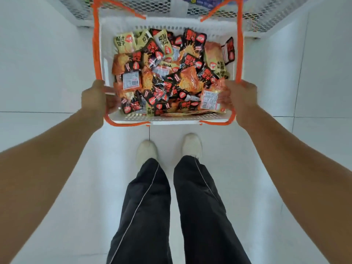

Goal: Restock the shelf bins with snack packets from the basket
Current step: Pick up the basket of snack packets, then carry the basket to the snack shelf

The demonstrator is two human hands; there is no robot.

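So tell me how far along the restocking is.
Barely begun. The basket is heaped with snack packets, and nothing visibly placed. In hand: left hand and right hand grip the basket's sides before the mesh shelf bins. All packets remain.
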